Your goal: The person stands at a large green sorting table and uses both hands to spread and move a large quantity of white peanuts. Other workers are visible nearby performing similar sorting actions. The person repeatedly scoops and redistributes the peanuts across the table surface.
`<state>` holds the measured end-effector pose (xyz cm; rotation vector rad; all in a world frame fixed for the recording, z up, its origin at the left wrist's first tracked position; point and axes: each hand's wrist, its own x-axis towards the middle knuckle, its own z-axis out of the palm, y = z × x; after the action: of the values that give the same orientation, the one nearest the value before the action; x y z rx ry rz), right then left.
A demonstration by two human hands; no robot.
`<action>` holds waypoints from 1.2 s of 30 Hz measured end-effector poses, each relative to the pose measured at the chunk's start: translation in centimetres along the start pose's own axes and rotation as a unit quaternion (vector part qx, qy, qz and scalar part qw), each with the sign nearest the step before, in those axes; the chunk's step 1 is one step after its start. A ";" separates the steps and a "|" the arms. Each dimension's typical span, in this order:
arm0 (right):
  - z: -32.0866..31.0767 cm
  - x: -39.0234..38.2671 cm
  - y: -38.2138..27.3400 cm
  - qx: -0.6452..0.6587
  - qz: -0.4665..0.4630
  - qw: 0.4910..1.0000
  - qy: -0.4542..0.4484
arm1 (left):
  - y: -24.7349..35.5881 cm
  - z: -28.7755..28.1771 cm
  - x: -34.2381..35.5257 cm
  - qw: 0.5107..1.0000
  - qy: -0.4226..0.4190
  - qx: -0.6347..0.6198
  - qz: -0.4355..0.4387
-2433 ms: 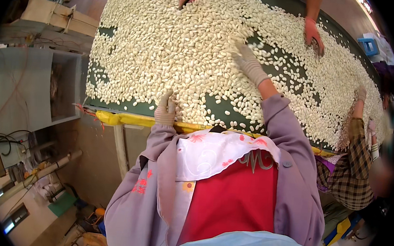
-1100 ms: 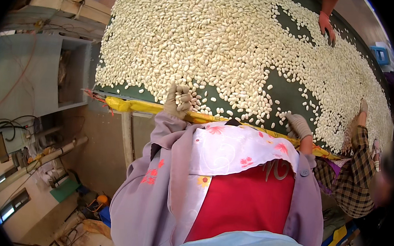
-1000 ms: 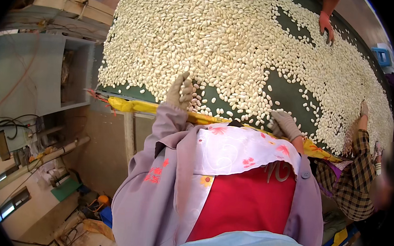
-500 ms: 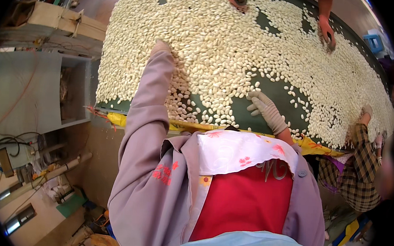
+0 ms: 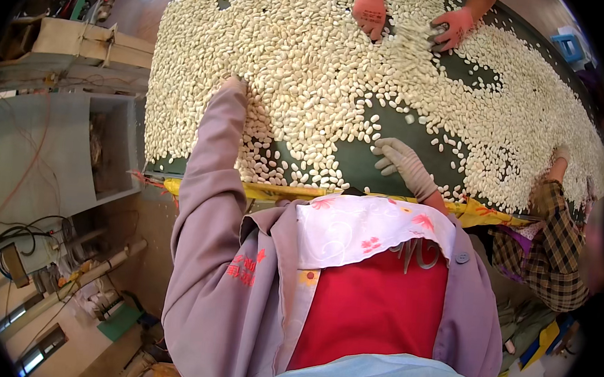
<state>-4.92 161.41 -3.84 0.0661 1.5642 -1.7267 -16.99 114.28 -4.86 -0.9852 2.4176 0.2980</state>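
White beans [image 5: 304, 55] are spread thickly over a dark green belt-like surface [image 5: 370, 167]. My left hand [image 5: 233, 84], in a light glove, reaches into the beans at the left of the surface. Its fingers are mostly hidden by the sleeve and the beans, so I cannot see whether it grips any. My right hand [image 5: 404, 165] wears a pale knit glove with grey fingertips. It hovers at or just above a bare patch of the belt, fingers stretched and slightly apart, with nothing visible in it. A few loose beans lie just beyond that hand.
Across the belt, a person's pink-gloved hands [image 5: 369, 14] work in the beans. At right, a person in a checked sleeve [image 5: 552, 199] reaches in too. Yellow material [image 5: 281, 192] lines the near edge. A grey metal cabinet [image 5: 35, 149] stands left, and a blue stool [image 5: 568, 47] far right.
My left hand has drawn slightly nearer to me; my right hand stays nearly in place. Across the belt, the person's hands have come closer together, and the bare patch by my right hand looks different.
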 end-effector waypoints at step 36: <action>-10.2 -4.9 0.3 0.015 -0.007 0.999 0.037 | 11.3 6.7 -8.7 0.989 -0.020 -0.116 0.091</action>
<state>-5.95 172.66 -3.96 0.1362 1.5955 -1.7779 -17.15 130.00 -5.80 -0.8446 2.4805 0.6705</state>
